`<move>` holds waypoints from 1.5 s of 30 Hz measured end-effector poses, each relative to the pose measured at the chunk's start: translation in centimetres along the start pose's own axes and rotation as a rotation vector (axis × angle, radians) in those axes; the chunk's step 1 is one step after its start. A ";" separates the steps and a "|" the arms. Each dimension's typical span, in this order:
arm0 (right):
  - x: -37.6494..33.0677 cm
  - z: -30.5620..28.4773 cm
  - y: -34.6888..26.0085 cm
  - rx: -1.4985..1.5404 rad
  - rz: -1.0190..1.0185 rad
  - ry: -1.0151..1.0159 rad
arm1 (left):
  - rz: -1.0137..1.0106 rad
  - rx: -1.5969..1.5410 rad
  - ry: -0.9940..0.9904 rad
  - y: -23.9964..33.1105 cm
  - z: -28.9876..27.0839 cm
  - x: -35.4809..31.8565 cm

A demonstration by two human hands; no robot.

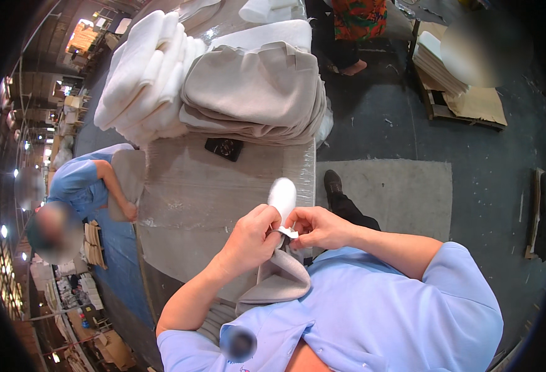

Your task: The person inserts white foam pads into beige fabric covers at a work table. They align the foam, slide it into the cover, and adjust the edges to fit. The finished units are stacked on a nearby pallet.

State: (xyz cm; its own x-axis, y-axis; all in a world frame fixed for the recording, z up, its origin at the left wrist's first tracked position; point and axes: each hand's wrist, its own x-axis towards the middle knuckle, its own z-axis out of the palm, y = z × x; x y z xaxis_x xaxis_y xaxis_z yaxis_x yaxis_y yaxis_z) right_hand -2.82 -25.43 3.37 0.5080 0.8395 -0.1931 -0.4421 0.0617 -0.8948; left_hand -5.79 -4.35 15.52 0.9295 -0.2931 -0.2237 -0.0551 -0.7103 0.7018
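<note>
My left hand and my right hand meet in front of my chest at the table's near edge. Between them they hold a white foam pad that sticks up above my fingers. A beige fabric cover hangs down from my hands, gripped by my left hand around the pad's lower end. My right hand pinches the white edge of the pad near the cover's opening. The lower part of the pad is hidden inside my hands.
The table is wrapped in clear plastic. A stack of beige fabric covers and a pile of white foam pads lie at its far end, with a small black object before them. A co-worker in blue works at the left. A pallet with white sheets stands at right.
</note>
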 end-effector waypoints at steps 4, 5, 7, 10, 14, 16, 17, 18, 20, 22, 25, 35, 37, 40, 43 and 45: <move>-0.9 2.2 -1.0 -0.260 -0.052 0.250 | 0.053 0.079 0.053 -0.2 0.6 -0.4; -1.4 2.5 -1.7 -0.367 -0.071 0.322 | 0.051 0.103 0.030 -0.1 0.6 -0.4; -1.5 2.6 -1.4 -0.431 -0.195 0.388 | 0.047 0.152 -0.015 0.2 0.5 -0.3; -1.5 2.8 -0.8 -0.440 -0.301 0.467 | 0.005 0.201 -0.050 0.4 0.7 -0.4; -1.8 2.7 0.4 -0.416 -0.249 0.501 | 0.064 0.332 -0.106 -0.2 1.0 -0.5; -1.2 2.6 1.3 -0.196 -0.168 0.463 | 0.079 0.413 -0.110 -0.4 1.3 -0.5; -0.8 2.5 1.6 -0.085 -0.128 0.442 | 0.096 0.430 -0.088 -0.5 1.4 -0.4; -0.6 2.6 2.0 0.053 -0.105 0.365 | 0.112 0.446 -0.066 -0.7 1.6 -0.3; 0.0 2.5 2.4 0.327 -0.054 0.208 | 0.132 0.469 -0.038 -0.8 1.7 -0.2; -0.3 1.4 2.5 0.241 -0.027 0.147 | 0.143 0.480 -0.025 -1.0 1.6 0.0; -0.7 1.0 2.4 0.093 -0.057 0.180 | 0.197 0.494 0.023 -1.6 1.7 0.2; -0.3 1.0 1.1 -0.256 -0.086 0.304 | 0.088 0.516 -0.280 -2.7 0.5 1.4; 0.2 0.6 0.4 -0.493 -0.229 0.372 | 0.153 0.515 -0.240 -2.7 -0.2 2.0; 1.8 -0.4 -0.4 -0.652 -0.470 0.455 | 0.342 0.567 0.024 -4.0 -0.6 3.1; 3.9 -2.2 -1.0 -0.589 -0.427 0.375 | 0.330 0.506 0.168 -4.8 -0.4 4.6; 5.4 -3.3 -1.1 -0.569 -0.369 0.306 | 0.272 0.408 0.188 -6.1 -0.1 5.1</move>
State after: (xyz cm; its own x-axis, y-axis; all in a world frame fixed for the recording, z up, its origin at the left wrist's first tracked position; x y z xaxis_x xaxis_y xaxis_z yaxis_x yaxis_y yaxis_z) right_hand 2.85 -22.70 1.95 0.7692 0.6253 0.1316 0.2062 -0.0480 -0.9773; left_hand -0.69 -1.47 10.13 0.9091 -0.4084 0.0819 -0.4064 -0.8269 0.3888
